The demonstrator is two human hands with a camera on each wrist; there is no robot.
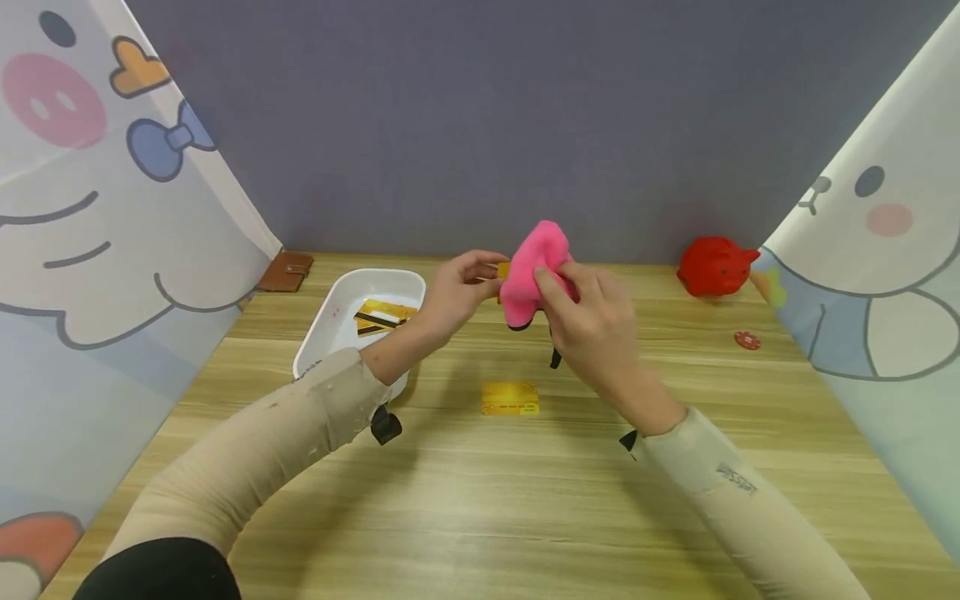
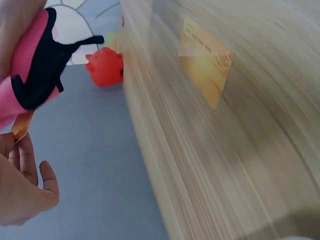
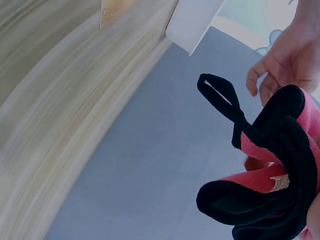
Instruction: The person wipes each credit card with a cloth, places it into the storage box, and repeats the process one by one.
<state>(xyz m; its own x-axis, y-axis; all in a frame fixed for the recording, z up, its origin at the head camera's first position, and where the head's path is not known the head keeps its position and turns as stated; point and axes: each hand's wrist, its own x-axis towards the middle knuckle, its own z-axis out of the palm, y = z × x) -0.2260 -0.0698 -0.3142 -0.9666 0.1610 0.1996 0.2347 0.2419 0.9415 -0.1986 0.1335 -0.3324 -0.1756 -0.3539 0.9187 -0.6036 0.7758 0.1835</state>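
My right hand grips a folded pink cloth item above the table. It has black trim and a thin black loop hanging from it, plus a small pale label seen in the right wrist view. Close at its left side, my left hand pinches a gold card between thumb and fingers. Part of that card is hidden behind the pink cloth. Below both hands, another gold card lies flat on the wooden table.
A white tray at the left holds gold cards with black stripes. Behind it lies a brown wallet. At the back right stand a red piggy bank and, nearer, a red poker chip. Grey and cartoon-printed panels border the table.
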